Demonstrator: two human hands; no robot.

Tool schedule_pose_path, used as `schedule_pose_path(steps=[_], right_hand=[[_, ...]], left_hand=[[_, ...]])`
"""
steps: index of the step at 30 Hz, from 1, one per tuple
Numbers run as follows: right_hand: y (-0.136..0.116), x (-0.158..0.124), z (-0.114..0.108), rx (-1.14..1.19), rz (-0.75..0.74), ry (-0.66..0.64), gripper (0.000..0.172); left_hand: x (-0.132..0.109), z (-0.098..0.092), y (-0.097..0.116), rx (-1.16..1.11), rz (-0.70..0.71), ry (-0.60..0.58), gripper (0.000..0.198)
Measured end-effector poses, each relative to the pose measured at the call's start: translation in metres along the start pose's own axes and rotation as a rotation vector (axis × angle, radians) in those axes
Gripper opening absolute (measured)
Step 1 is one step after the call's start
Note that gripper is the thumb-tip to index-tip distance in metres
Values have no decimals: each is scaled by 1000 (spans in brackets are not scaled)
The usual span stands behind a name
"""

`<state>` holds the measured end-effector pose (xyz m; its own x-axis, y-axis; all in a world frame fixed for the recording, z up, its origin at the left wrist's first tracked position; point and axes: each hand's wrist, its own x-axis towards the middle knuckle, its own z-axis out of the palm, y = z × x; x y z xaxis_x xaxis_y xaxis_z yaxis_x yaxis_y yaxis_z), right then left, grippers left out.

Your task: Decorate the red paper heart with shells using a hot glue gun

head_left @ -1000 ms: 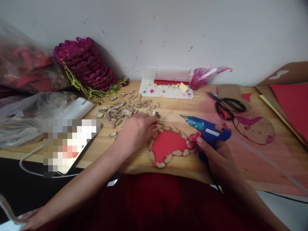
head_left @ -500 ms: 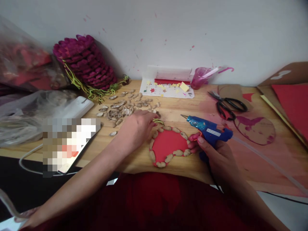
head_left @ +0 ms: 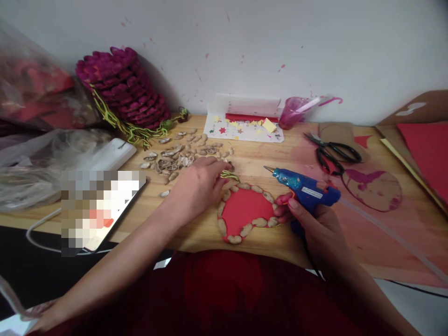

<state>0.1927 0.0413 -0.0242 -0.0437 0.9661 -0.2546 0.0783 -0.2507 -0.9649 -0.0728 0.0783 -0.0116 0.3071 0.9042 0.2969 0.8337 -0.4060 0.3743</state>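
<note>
A red heart-shaped piece (head_left: 248, 207) lies near the table's front edge, peanut shells (head_left: 259, 222) bordering it. My left hand (head_left: 203, 182) is over its upper left edge with fingers curled together. Whatever is between those fingers is hidden by the hand. A loop of yellow-green cord (head_left: 230, 175) shows beside the fingertips. My right hand (head_left: 320, 221) is wrapped around a blue glue gun (head_left: 301, 186), its metal nozzle pointing left above the table. The right fingertips also touch the heart's right edge.
Loose peanut shells (head_left: 175, 158) are heaped beyond my left hand. A phone (head_left: 115, 210) and plastic bag (head_left: 42, 163) lie left. Black-handled scissors (head_left: 331, 151) and a cardboard heart (head_left: 373, 189) lie right. At the back stand a pink cup (head_left: 292, 114) and a purple woven-looking object (head_left: 122, 88).
My left hand has shifted very slightly, its index finger reaching a little farther right over the cord. The glue gun and the red heart stay nearly where they were.
</note>
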Motion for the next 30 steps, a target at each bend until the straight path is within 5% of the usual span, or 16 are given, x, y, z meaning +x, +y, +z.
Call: schedule_pose_path(steps=[24, 30], right_hand=[[7, 1, -5, -39, 21, 53, 22], [8, 3, -6, -63, 78, 98, 20]], left_hand=[[9, -2, 18, 128, 133, -222, 17], [9, -1, 16, 169, 197, -200, 16]])
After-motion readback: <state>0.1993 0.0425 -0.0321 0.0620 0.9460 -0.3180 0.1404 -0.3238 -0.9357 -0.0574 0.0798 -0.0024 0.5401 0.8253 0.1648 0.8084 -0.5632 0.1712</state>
